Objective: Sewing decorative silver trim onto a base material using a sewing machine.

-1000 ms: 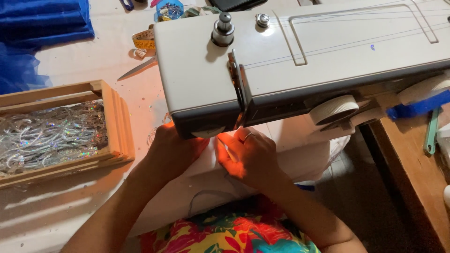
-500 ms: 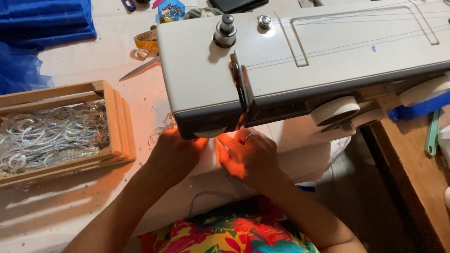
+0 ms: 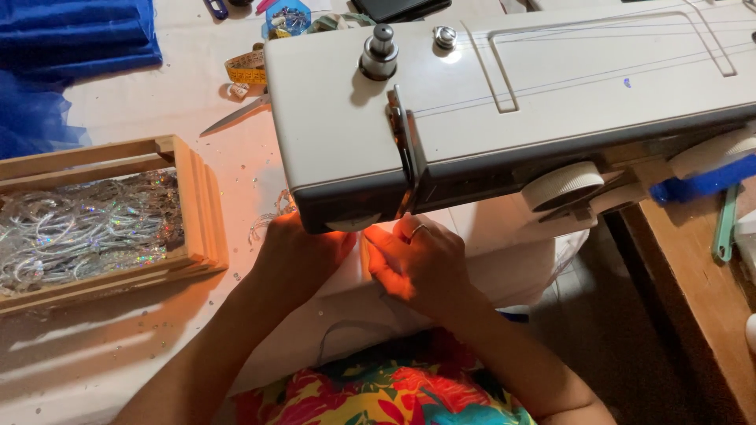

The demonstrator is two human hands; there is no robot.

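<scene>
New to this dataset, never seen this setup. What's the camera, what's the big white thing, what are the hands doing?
One camera, worn on the person's head, looks down at their own two bare hands. The big white thing is a sewing machine seen from above. Both hands rest on white fabric under its head: left hand, right hand wearing a ring. Whether either pinches the cloth, I cannot tell. On the table to the left sit a wooden tray of shiny silver trim, scissors, a yellow tape measure and blue cloth.
</scene>
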